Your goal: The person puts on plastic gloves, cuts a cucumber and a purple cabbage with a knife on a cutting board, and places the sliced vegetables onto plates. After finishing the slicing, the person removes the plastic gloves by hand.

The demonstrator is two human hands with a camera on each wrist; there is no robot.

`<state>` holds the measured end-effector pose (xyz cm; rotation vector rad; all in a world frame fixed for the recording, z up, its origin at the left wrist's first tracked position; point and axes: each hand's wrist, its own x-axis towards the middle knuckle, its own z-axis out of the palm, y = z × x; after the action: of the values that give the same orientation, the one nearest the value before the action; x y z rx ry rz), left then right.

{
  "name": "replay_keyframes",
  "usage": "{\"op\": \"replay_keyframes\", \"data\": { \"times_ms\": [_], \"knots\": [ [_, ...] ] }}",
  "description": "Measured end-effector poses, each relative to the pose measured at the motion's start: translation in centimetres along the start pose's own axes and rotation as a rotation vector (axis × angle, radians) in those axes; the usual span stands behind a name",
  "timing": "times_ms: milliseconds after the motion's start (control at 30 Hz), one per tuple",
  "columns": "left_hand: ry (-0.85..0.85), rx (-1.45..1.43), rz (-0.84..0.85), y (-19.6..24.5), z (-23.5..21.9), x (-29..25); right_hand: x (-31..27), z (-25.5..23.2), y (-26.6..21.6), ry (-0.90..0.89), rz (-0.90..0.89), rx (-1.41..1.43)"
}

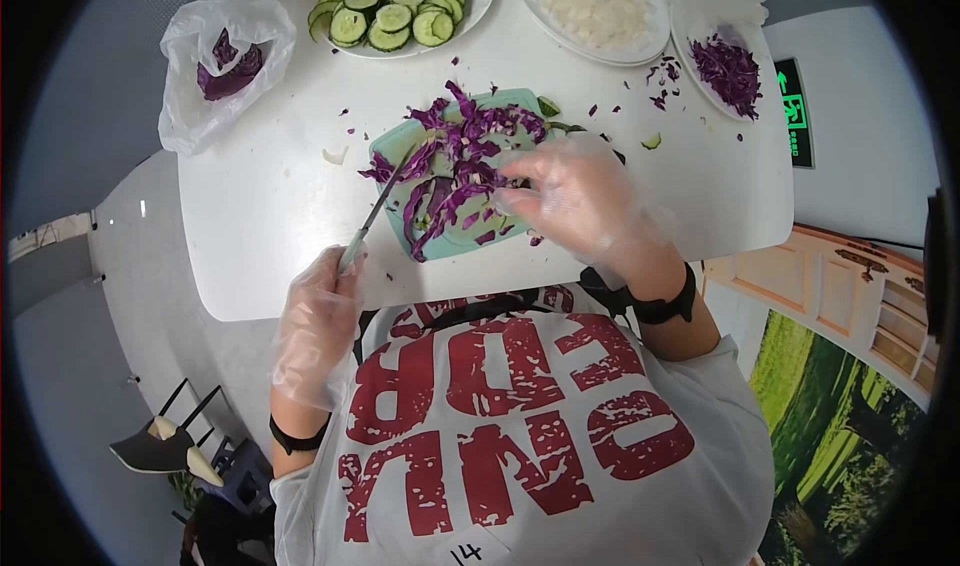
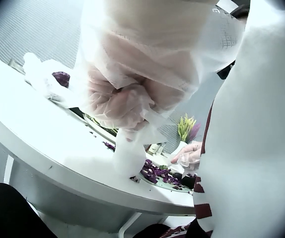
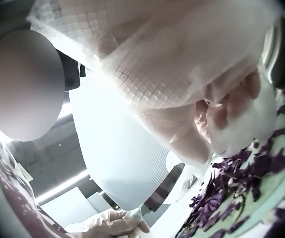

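Observation:
My left hand [image 1: 320,316], in a clear plastic glove, grips a knife [image 1: 375,211] by its pale handle. The blade slants over the left edge of the pale green cutting board [image 1: 405,231]. Chopped purple cabbage [image 1: 470,136] lies across this board in strips and small bits. Over the board's right side is my gloved right hand [image 1: 580,196], thumb and fingers apart and loosely bent, tips right at the cabbage. In the right wrist view the same fingers [image 3: 219,116] hang close above the shreds. The left wrist view shows my left fingers curled in, with the blade hidden.
Sliced cucumber fills a plate [image 1: 485,6] at the back. Beside it stands a plate of pale white pieces [image 1: 595,6]. Shredded cabbage [image 1: 727,74] sits on a plate at far right. A plastic bag [image 1: 180,96] with a cabbage chunk stands at left. Scraps dot the white table [image 1: 270,206].

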<state>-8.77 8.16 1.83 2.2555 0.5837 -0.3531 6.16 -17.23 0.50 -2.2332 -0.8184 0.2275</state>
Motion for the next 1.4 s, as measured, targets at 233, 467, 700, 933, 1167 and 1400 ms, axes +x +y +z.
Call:
{"op": "replay_keyframes", "data": {
  "times_ms": [233,467,700,933,1167,1400],
  "knots": [
    [-0.021,0.058,0.075,0.1,0.2,-0.1,2.2,1.6,-1.6,-0.277,0.116,-0.351],
    [-0.001,0.047,0.096,-0.6,-0.2,-0.1,2.0,0.7,-1.0,-0.246,0.195,-0.166],
    [0.091,0.183,0.018,-2.1,-0.9,0.5,-0.3,-1.2,0.1,-0.068,0.332,0.060],
    [0.063,0.108,-0.190,-1.2,-0.8,0.6,-0.7,-1.8,0.7,-0.119,0.425,0.071],
    [-0.020,0.254,-0.032,-0.9,0.8,0.5,-0.1,-1.6,0.8,-0.056,0.367,0.028],
    [-0.016,0.261,0.051,-1.1,0.4,0.3,2.7,-2.3,-1.7,0.058,0.230,-0.008]
  ]
}}
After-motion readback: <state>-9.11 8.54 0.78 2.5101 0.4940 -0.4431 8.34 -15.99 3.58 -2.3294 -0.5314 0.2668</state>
